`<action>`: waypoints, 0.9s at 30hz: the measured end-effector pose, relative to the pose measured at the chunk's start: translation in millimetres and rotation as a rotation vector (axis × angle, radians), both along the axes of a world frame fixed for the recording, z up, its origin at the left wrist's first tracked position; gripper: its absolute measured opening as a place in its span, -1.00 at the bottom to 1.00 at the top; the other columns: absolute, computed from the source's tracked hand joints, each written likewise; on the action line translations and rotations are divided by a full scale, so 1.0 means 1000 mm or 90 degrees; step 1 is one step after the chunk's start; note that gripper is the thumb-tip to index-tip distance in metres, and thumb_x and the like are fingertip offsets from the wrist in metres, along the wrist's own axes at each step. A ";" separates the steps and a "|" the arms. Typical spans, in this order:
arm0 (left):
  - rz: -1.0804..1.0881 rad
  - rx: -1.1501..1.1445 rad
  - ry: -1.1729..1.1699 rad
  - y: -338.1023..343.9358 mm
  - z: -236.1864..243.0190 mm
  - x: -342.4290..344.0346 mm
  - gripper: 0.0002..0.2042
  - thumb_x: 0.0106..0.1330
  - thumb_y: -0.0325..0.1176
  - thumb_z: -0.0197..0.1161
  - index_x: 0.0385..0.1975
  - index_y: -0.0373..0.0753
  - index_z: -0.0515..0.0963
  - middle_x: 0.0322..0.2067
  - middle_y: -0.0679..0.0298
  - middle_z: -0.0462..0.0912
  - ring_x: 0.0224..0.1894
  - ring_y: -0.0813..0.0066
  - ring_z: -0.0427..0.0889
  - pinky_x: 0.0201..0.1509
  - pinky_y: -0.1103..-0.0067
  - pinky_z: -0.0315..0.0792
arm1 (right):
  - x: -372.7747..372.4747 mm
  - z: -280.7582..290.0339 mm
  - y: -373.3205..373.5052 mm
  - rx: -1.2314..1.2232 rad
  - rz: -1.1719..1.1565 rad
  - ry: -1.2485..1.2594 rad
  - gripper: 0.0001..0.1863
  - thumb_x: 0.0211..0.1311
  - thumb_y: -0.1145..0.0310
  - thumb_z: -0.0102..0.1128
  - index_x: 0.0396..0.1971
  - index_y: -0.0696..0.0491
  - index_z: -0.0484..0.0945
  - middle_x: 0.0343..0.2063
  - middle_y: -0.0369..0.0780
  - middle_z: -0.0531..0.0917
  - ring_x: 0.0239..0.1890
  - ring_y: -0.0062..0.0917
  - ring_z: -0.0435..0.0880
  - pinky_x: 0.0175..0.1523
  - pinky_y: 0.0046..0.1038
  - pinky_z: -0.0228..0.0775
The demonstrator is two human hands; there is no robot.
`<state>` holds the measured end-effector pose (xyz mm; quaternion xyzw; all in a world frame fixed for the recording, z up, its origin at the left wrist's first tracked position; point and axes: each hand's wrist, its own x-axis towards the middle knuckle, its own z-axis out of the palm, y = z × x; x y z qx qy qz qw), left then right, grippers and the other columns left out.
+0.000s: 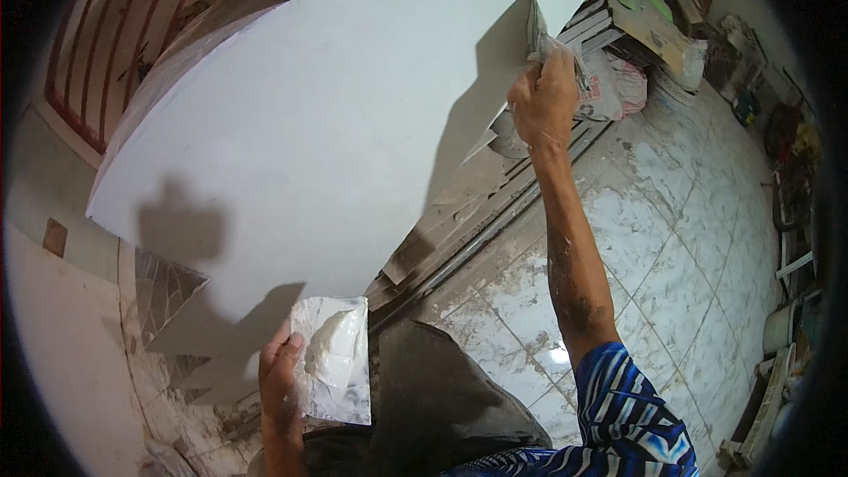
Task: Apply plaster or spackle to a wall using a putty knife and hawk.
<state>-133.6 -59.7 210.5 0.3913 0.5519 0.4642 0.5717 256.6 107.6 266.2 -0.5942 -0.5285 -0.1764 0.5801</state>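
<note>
My right hand (545, 97) is closed round the handle of a broad putty knife (534, 22) smeared with white. Its blade appears nearly edge-on, by the right side of a large smooth white surface (309, 115). From this view I cannot tell whether the blade touches it. Low in the picture, my left hand (281, 367) grips the left edge of a flat, roughly rectangular plate (360, 397). A thick mound of white putty (336, 349) lies on the plate. Shadows of both hands and tools fall on the white surface.
Long strips and boards (481, 199) lie along the white surface's lower right edge. Beyond my right hand are a white and red sack (625, 87) and stacked panels (649, 31). Stained pale tiles (689, 185) cover the floor. Clutter (786, 159) lines the far right; red bars (110, 35) stand upper left.
</note>
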 end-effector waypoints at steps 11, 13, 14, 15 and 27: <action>0.007 -0.035 0.021 0.001 0.000 -0.001 -0.45 0.32 -0.37 0.02 0.19 -0.68 0.17 0.06 -0.14 0.45 0.08 0.24 0.50 0.20 0.51 0.35 | -0.097 -0.079 -0.018 0.118 0.074 -0.310 -0.37 -0.03 0.56 0.14 0.18 0.13 0.36 0.12 -0.04 0.36 0.12 -0.19 0.36 0.18 -0.13 0.17; 0.018 -0.036 0.028 0.000 0.000 0.007 -0.45 0.32 -0.37 0.03 0.20 -0.67 0.16 0.08 -0.14 0.44 0.08 0.23 0.50 0.20 0.51 0.35 | -0.102 -0.105 -0.026 0.092 0.111 -0.342 -0.38 -0.01 0.56 0.12 0.18 0.13 0.36 0.13 -0.05 0.36 0.13 -0.19 0.36 0.18 -0.13 0.19; 0.034 -0.033 0.037 -0.001 0.002 0.008 -0.44 0.32 -0.36 0.03 0.21 -0.65 0.15 0.09 -0.14 0.43 0.09 0.23 0.50 0.20 0.51 0.35 | -0.106 -0.109 -0.031 0.070 0.153 -0.372 -0.40 0.02 0.56 0.11 0.18 0.12 0.36 0.14 -0.07 0.36 0.14 -0.20 0.36 0.17 -0.13 0.20; 0.032 -0.033 0.040 -0.003 -0.003 0.003 -0.44 0.32 -0.36 0.03 0.21 -0.65 0.15 0.09 -0.14 0.43 0.09 0.23 0.50 0.20 0.51 0.35 | -0.105 -0.111 -0.037 0.070 0.151 -0.369 -0.40 0.02 0.56 0.11 0.18 0.12 0.36 0.14 -0.07 0.36 0.14 -0.20 0.36 0.17 -0.13 0.20; -0.040 -0.017 -0.029 0.003 -0.007 -0.001 -0.53 0.30 -0.37 0.02 0.13 -0.59 0.30 -0.01 0.00 0.54 -0.02 0.33 0.56 0.13 0.53 0.39 | 0.021 -0.030 -0.002 0.133 -0.031 -0.095 -0.33 -0.03 0.72 0.12 0.20 0.22 0.28 0.02 0.05 0.40 0.03 -0.14 0.41 0.13 -0.21 0.31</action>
